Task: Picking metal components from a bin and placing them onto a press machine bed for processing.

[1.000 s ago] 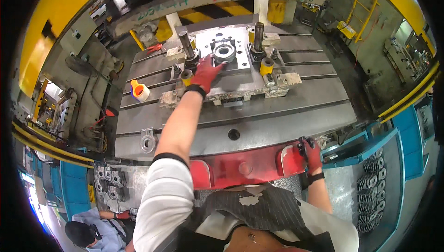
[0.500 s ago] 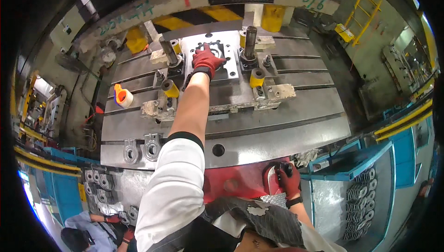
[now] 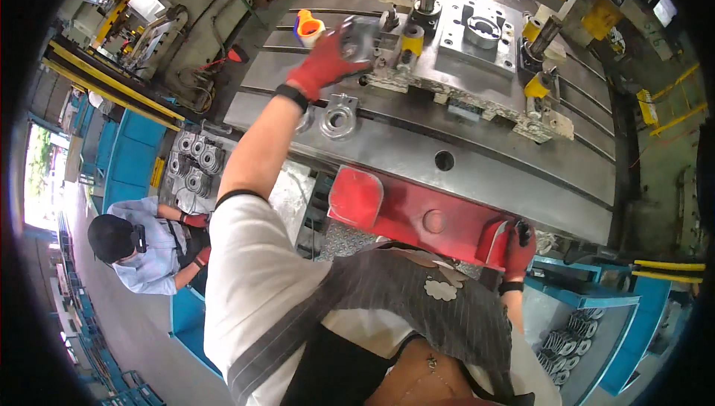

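A blue bin (image 3: 596, 301) at right contains stacked metal pieces (image 3: 566, 343). The left hand (image 3: 356, 47) grips a blurred metal part (image 3: 363, 37) between thumb and fingers, over the surface (image 3: 514, 191). The right hand (image 3: 520, 248) is at the red panel (image 3: 410, 212); its grip is unclear.

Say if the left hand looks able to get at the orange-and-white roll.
Probably yes: the roll lies close by, unblocked, though the left hand seems to hold a metal part.

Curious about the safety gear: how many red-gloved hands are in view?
4: the person's left hand, holding a blurred grey part over the steel table; their right hand, at the red panel; and, at picture left, the co-worker's upper hand and lower hand.
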`<action>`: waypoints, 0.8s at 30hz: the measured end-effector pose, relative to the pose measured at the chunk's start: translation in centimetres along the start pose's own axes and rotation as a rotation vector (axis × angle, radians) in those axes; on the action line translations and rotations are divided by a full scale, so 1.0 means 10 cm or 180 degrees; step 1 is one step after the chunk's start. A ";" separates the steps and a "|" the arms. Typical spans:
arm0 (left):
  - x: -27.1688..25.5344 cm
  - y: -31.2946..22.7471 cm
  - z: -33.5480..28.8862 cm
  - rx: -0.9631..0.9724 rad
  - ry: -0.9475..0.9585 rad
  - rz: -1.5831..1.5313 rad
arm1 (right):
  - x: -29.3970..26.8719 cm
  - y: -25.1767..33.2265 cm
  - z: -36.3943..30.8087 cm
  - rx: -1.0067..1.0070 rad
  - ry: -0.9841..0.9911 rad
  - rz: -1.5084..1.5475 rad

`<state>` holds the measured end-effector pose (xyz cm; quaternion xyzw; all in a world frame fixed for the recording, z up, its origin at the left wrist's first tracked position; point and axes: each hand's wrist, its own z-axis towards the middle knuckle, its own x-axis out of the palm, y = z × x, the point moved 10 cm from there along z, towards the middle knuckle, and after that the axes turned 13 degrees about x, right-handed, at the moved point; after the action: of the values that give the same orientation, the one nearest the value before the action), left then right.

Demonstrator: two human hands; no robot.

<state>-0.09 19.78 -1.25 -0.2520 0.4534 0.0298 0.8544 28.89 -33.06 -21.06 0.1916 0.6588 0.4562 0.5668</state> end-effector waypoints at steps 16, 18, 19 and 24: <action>0.34 1.81 -2.30 -0.1118 0.0816 0.1759 | 0.06 0.21 -0.06 -0.0061 -0.0191 -0.0669; 0.37 1.76 -2.14 -0.0986 0.0725 0.1628 | 0.01 0.02 -0.05 0.0156 -0.0398 -0.0847; 0.39 1.85 -2.19 -0.1019 0.0946 0.1491 | 0.04 0.10 -0.04 0.0158 -0.0224 -0.0759; 0.25 1.07 -1.96 -0.0971 0.0627 0.1763 | -0.09 0.28 -0.12 0.0205 -0.0294 -0.0850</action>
<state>-16.49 19.67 -16.62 -0.2459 0.5755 0.3040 0.7183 27.34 -32.80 -18.30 0.1410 0.6659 0.3460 0.6457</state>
